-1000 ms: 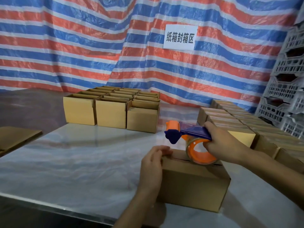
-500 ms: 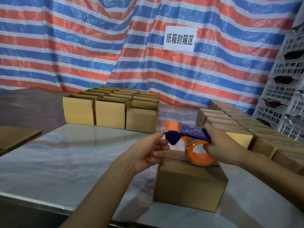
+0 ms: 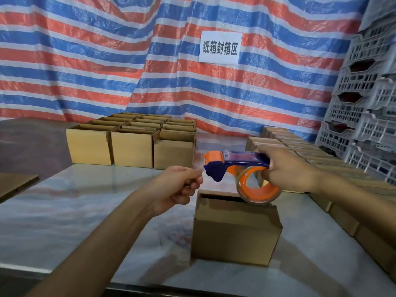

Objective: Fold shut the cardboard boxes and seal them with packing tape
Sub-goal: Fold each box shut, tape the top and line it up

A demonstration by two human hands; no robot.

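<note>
Squarely in the near middle of the pale, glossy marbled table [image 3: 81, 211] stands a small brown cardboard box [image 3: 235, 230]. Its top flaps are folded down, with a dark gap showing along the far left edge of the top.

Just above the box, the right hand [image 3: 287, 168] has its fingers wrapped round the blue handle of an orange-and-blue plastic tape dispenser [image 3: 233, 160]. The dispenser carries a roll of clear packing tape [image 3: 258, 190] on an orange core. The roll hangs over the right part of the box top, and I cannot tell whether it touches the cardboard.

The left hand [image 3: 182, 185] is raised just left of the dispenser's blue nose. Its fingers are curled and its thumb and forefinger are pressed together, seemingly on the loose end of the tape. The strip itself shows only as a faint glint.

Farther back on the left of the table sits a block of open-topped brown cardboard boxes [image 3: 132, 144], packed side by side. Along the right side runs a row of closed brown boxes [image 3: 317, 159], reaching towards the near corner.

A flat brown cardboard sheet [image 3: 15, 185] lies at the left edge. Behind everything hangs a red, blue and white striped tarpaulin [image 3: 96, 61] bearing a white paper sign with black Chinese characters [image 3: 220, 47]. Stacked grey plastic crates [image 3: 368, 108] stand on the right.
</note>
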